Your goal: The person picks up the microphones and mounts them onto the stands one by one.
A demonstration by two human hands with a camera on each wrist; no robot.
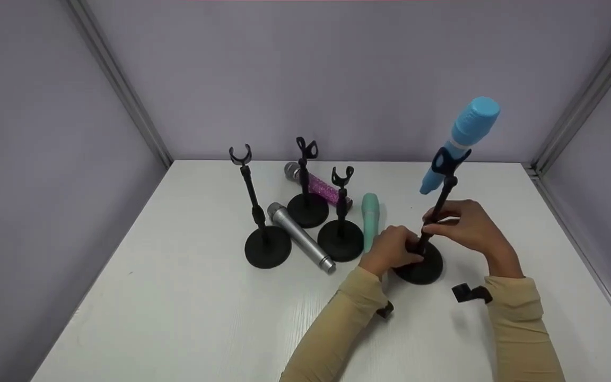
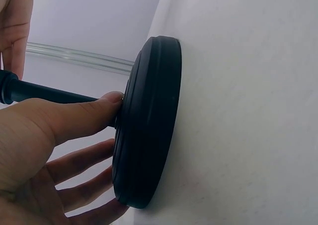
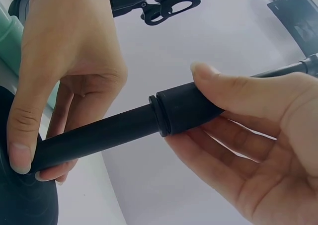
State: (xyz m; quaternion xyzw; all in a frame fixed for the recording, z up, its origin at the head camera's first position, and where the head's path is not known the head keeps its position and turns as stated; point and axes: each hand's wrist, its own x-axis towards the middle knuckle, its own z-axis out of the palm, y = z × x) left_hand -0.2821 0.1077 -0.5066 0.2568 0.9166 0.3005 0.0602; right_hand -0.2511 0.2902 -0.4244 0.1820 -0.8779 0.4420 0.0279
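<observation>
A black desktop microphone stand [image 1: 423, 269] with a round base stands on the right of the table, its pole tilted. A blue microphone [image 1: 472, 126] rests slanted in its clip, head up. My left hand [image 1: 392, 248] pinches the foot of the pole, thumb against the base [image 2: 149, 120]; in the left wrist view its other fingers spread by the base's side. Higher up, my right hand [image 1: 470, 227] grips the pole's thick collar [image 3: 186, 108] between thumb and fingers. The clip with the blue microphone lies outside the left wrist view.
Left of my hands stand three more black microphone stands [image 1: 267, 249] [image 1: 308, 212] [image 1: 341, 241] with bare clips. Among them lie a silver microphone [image 1: 301, 237], a pink glittery microphone [image 1: 324, 188] and a mint-green microphone [image 1: 370, 215]. Pale walls [image 1: 305, 79] border the white table [image 1: 178, 297].
</observation>
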